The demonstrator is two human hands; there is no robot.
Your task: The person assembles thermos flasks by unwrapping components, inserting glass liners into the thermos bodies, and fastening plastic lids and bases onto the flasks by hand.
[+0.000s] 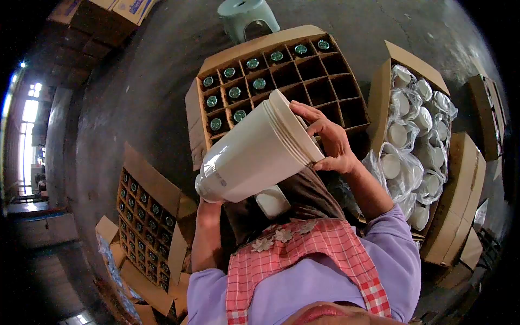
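The right hand is partly open, its thumb and fingers spread around the rim of a white container and gripping it. The container tilts above the lap, near a divided carton with green-topped bottles. The left hand is hidden behind the container, so its grip cannot be told.

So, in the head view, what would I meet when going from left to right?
Bright opening, divided carton at lower left, nested white containers, carton of plastic-wrapped white items, carton near the right edge.
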